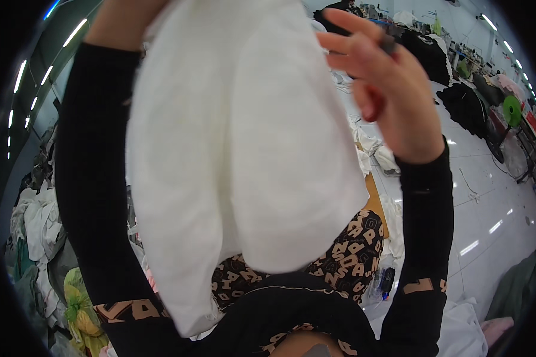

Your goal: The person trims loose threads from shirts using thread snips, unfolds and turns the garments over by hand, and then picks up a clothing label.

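Note:
A large piece of white fabric [280, 149] hangs close in front of me and fills the middle of the view; I cannot tell what garment, if any, it is. My left hand [128, 21] is raised at the fabric's upper left edge, its fingers cut off or hidden. My right hand [387, 83] is raised beside the fabric's upper right edge, fingers apart, slightly blurred. A small dark thing [388, 44] sits on one of its fingers. Nothing shows gripped in the right hand.
Piles of white and grey cloth [39, 217] lie at the left, with a yellow-green bag [80, 300] near them. Black cloth heaps [464, 107], a green round fan-like thing [511, 110] and crowded worktables line the right. White cloth [452, 327] lies at lower right on the tiled floor [488, 196].

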{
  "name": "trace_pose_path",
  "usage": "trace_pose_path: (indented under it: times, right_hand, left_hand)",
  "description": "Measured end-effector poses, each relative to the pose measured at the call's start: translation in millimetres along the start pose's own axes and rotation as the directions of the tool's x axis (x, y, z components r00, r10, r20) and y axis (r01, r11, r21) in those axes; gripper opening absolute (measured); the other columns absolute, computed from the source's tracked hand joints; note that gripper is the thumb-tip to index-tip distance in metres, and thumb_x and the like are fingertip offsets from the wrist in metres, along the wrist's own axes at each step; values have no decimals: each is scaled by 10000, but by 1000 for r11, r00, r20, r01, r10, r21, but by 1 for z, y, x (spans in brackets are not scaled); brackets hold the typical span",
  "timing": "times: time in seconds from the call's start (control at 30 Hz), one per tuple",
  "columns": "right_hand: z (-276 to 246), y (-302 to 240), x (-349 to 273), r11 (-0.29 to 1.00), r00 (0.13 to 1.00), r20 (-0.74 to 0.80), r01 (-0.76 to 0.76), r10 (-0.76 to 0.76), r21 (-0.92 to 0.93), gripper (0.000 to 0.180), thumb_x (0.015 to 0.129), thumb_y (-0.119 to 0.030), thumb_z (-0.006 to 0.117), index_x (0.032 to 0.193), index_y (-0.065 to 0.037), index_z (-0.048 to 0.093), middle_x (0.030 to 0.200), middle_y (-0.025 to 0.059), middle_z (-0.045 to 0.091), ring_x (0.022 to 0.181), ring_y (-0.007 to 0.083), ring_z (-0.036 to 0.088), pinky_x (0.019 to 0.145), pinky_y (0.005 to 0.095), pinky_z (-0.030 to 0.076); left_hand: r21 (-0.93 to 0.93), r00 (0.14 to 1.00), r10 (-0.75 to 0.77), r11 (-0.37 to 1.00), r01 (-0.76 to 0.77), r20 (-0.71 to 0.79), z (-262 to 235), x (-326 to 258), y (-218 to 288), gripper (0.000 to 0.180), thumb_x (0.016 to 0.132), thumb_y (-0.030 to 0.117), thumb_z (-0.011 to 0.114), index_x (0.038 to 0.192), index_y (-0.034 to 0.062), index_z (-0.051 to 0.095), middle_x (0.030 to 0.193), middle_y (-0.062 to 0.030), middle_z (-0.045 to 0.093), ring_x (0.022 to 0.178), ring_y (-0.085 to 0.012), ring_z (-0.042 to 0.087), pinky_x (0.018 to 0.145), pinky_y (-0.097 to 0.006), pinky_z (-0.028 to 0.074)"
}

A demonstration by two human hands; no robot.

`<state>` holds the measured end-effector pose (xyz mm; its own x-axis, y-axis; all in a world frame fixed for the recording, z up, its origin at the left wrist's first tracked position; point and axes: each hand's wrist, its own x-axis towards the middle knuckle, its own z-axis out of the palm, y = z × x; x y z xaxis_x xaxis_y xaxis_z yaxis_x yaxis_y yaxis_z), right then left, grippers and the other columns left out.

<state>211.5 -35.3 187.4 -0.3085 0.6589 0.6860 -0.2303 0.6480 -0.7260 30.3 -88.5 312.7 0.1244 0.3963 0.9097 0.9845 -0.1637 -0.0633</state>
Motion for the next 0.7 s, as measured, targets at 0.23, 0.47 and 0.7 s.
trace_pose_path:
  times: [0.23,0.47,0.7]
  right_hand:
    - [8,-43,28,960,977,-199,-16,74,281,308,808,-166,598,994,75,559,825,96,614,646,119,572,565,196,466]
    - [37,-1,22,980,959,-243,176,-148,94,188,801,-175,565,820,12,559,673,77,588,453,108,470,441,249,415]
    - [140,146,-172,860,673,739,-395,30,325,471,680,-156,628,1109,-19,488,898,167,602,878,286,595,773,348,462]
  left_hand:
    - [-848,988,14,515,124,153,28,-13,0,400,915,305,512,1183,8,522,1087,-75,574,936,-133,560,814,-251,459]
    - [-756,991,84,654,26,108,61,-35,-85,390,912,295,519,1172,4,525,1083,-86,577,941,-140,570,823,-261,465]
    - [-699,779,-625,537,473,47,-98,-236,-184,349,888,281,553,1105,8,565,984,-68,613,881,-159,599,823,-261,455]
